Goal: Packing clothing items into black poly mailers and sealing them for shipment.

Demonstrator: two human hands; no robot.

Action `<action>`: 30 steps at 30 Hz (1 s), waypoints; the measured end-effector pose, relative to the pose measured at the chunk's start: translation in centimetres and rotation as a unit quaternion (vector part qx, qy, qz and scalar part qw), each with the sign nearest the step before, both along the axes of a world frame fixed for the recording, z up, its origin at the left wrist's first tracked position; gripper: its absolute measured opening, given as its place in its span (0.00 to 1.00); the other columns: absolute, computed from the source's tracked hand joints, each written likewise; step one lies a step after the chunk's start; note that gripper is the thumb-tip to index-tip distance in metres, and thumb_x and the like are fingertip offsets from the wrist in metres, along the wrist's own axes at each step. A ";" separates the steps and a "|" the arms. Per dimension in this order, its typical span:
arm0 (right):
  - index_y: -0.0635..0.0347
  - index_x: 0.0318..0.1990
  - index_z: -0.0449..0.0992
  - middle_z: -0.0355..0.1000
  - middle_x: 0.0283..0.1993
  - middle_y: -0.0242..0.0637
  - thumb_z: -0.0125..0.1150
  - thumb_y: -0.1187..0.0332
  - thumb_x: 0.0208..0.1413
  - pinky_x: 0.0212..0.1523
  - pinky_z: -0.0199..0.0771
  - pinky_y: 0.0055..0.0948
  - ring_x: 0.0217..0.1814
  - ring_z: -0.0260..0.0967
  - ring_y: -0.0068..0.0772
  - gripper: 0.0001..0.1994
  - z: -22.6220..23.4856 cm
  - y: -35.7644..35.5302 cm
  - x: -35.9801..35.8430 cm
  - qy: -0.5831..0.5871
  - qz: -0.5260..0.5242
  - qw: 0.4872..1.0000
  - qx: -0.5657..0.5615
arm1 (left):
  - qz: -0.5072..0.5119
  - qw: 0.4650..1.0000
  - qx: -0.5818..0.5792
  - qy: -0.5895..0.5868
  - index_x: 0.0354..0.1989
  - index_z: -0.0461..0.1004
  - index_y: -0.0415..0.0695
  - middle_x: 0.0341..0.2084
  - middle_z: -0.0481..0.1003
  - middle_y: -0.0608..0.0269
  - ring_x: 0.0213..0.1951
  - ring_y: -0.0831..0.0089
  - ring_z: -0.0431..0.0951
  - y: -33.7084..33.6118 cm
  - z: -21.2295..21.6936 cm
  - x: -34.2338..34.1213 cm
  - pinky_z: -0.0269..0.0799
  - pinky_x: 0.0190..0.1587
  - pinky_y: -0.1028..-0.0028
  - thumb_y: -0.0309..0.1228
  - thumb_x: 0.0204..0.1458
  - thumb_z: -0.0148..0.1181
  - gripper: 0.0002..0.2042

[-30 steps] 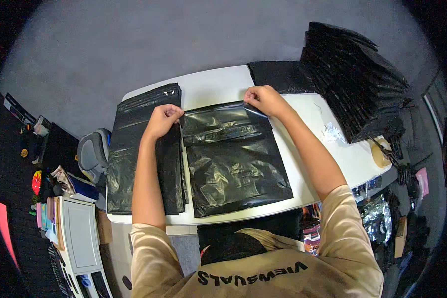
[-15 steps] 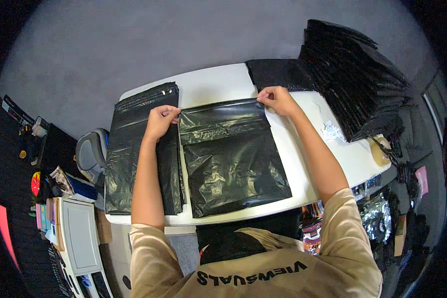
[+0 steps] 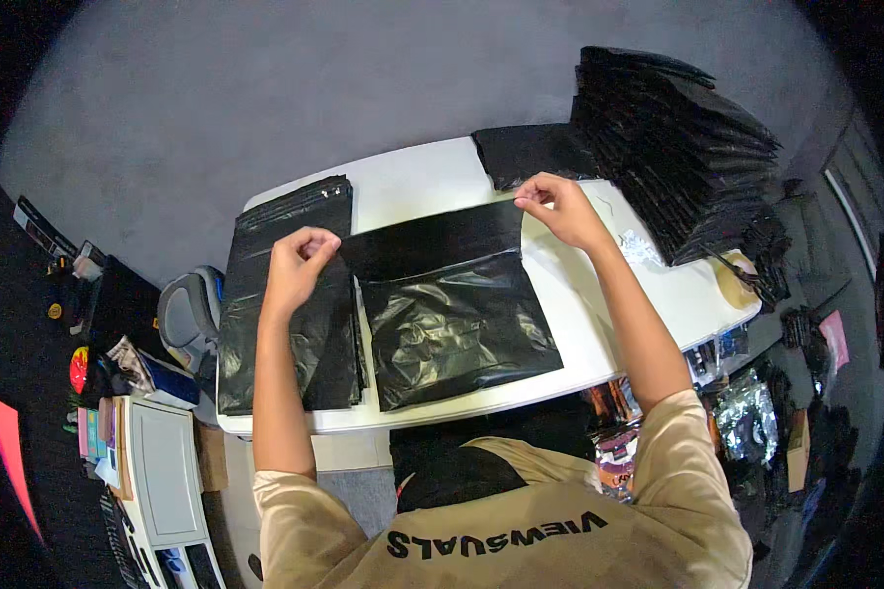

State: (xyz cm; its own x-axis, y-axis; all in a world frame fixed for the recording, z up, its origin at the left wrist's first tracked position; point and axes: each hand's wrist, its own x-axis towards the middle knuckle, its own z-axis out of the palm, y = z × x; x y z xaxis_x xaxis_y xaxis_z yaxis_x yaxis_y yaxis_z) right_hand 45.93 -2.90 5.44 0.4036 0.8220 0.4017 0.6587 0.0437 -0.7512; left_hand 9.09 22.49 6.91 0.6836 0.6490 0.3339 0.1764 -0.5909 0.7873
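A black plastic bag (image 3: 457, 324) lies on the white table (image 3: 413, 162) in front of me, its far edge raised and stretched between my hands. My left hand (image 3: 300, 260) pinches the far left corner. At the far right corner, thumb and fingers of my right hand (image 3: 558, 208) are closed on the same edge. The bag's near part rests on the table, wrinkled and shiny. Just left of it, partly under my left forearm, is a stack of flat black bags (image 3: 290, 363).
A tall fanned pile of black bags (image 3: 668, 147) occupies the table's far right, beside a folded black one (image 3: 535, 152). A tape roll (image 3: 737, 282) sits at the right end. Left of the table stand a grey chair (image 3: 185, 319) and white cabinet (image 3: 167, 471); shiny packets (image 3: 746, 422) lie right.
The bag's far edge has been lifted toward me, and its upper strip now stands up smooth. Both hands keep their pinch; the left has moved slightly left and nearer. My view has shifted a little.
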 end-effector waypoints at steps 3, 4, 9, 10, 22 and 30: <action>0.61 0.42 0.86 0.79 0.38 0.34 0.73 0.67 0.62 0.47 0.77 0.30 0.40 0.74 0.27 0.08 0.0 -2.7 -1.6 -0.036 -0.010 0.999 0.006 | 0.016 0.997 0.079 -0.022 0.38 0.84 0.37 0.28 0.79 0.68 0.31 0.81 0.74 -3.5 0.1 -1.9 0.72 0.38 0.75 0.27 0.61 0.69 0.05; 0.61 0.42 0.86 0.79 0.39 0.35 0.73 0.67 0.62 0.48 0.77 0.31 0.41 0.75 0.29 0.08 -0.3 -3.7 -2.1 -0.042 -0.009 0.999 0.017 | 0.020 0.994 0.109 0.001 0.37 0.84 0.37 0.30 0.79 0.64 0.33 0.78 0.76 -4.8 0.4 -2.5 0.72 0.39 0.74 0.25 0.59 0.69 0.04; 0.62 0.41 0.85 0.79 0.41 0.39 0.73 0.70 0.60 0.51 0.79 0.34 0.43 0.77 0.34 0.06 -0.8 -8.4 -6.2 -0.039 -0.008 0.999 0.029 | 0.019 0.985 0.168 -0.035 0.36 0.83 0.36 0.33 0.80 0.56 0.34 0.67 0.79 -10.4 -0.8 -5.1 0.76 0.41 0.69 0.18 0.54 0.70 0.03; 0.62 0.41 0.85 0.79 0.41 0.39 0.73 0.70 0.60 0.51 0.79 0.34 0.43 0.77 0.34 0.06 -1.2 -9.1 -7.1 -0.039 -0.007 0.999 0.030 | 0.025 0.984 0.175 -0.021 0.36 0.81 0.36 0.34 0.80 0.54 0.34 0.63 0.80 -11.2 -1.4 -5.7 0.77 0.41 0.67 0.18 0.55 0.70 0.04; 0.62 0.39 0.83 0.76 0.46 0.37 0.74 0.77 0.57 0.44 0.77 0.32 0.46 0.76 0.34 0.05 -5.2 -13.0 -10.0 -0.004 -0.028 0.999 -0.039 | 0.007 0.973 0.226 0.039 0.39 0.80 0.37 0.39 0.79 0.51 0.44 0.51 0.79 -14.3 -5.8 -7.3 0.76 0.47 0.59 0.19 0.52 0.72 0.08; 0.58 0.35 0.83 0.72 0.45 0.35 0.80 0.69 0.52 0.52 0.75 0.35 0.49 0.73 0.36 0.09 -4.9 -12.7 -7.0 0.015 0.083 0.994 -0.075 | -0.027 0.973 0.217 0.074 0.36 0.82 0.37 0.37 0.80 0.54 0.41 0.53 0.80 -13.4 -4.4 -7.2 0.75 0.49 0.60 0.21 0.51 0.73 0.06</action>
State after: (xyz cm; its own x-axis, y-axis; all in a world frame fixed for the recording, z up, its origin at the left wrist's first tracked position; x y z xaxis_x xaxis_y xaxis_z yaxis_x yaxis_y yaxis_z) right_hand 38.90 -15.63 0.52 0.2668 0.9280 0.2601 0.6290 0.0368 -0.7765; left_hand 1.92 9.10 2.51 0.7745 0.4305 0.4635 0.2282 -0.8735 0.4301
